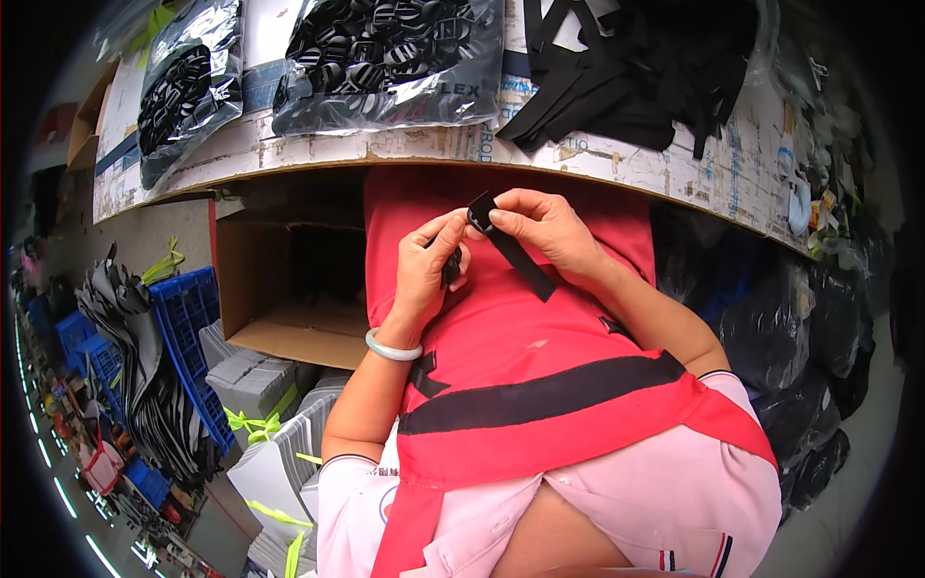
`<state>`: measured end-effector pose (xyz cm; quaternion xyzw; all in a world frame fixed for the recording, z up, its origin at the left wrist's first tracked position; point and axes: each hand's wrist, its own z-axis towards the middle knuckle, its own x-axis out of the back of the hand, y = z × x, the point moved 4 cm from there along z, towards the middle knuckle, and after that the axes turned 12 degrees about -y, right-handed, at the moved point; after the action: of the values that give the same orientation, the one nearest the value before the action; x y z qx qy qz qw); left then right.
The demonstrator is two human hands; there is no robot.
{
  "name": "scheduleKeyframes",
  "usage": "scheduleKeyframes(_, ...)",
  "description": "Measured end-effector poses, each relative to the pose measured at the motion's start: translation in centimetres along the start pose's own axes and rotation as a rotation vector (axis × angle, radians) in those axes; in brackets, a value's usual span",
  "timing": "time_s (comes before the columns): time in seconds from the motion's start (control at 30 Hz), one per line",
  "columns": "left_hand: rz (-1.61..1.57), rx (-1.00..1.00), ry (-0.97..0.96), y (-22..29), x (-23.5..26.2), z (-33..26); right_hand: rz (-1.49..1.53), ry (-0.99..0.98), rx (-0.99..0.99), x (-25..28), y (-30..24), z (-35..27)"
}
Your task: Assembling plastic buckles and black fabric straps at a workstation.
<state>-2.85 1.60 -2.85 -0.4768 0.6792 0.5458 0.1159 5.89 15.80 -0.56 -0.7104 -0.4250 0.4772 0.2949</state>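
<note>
A black strap (523, 265) with a small buckle (479, 218) at its upper end lies between the fingertips; its long axis slants rightward toward the wearer, free tail pointing below the right hand (557, 233). That hand pinches the strap's end; the left hand (424, 272) grips the buckle and has more black pieces curled inside. Left of the hands, a cardboard box (249, 275) gapes, its contents too dark to tell. Beyond them, a large clear bag (395, 118) and, farther left, a smaller bag (220, 101) contain black buckles (366, 48).
</note>
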Motion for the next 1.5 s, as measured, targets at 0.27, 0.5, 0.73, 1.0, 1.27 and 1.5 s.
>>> scheduleKeyframes(0.27, 0.250, -0.126, 0.118, 1.0, -1.0, 0.0, -0.703, 0.157, 0.440, -2.4, -4.2, -2.5)
scheduleKeyframes(0.5, 0.403, -0.234, 0.119, 0.8, -0.9, -0.6, -0.387, 0.069, -0.164, -0.5, -1.7, -1.9)
scheduleKeyframes(0.73, 0.698, -0.430, -0.002, 2.0, -1.4, -1.2, -0.127, 0.129, -0.084, -1.0, -1.6, -1.5)
scheduleKeyframes(1.0, 0.893, -0.501, -0.177, 3.0, -2.5, -3.1, -0.009, -0.122, -0.201, -0.6, -1.3, -2.0)
scheduleKeyframes(1.27, 0.963, -0.533, -0.244, 3.2, -3.4, -3.8, -0.216, 0.016, 0.014, 0.9, -1.5, -1.4)
scheduleKeyframes(1.5, 0.945, -0.502, -0.292, 2.7, -3.6, -4.3, -0.067, 0.006, -0.040, 1.0, -1.2, -1.0)
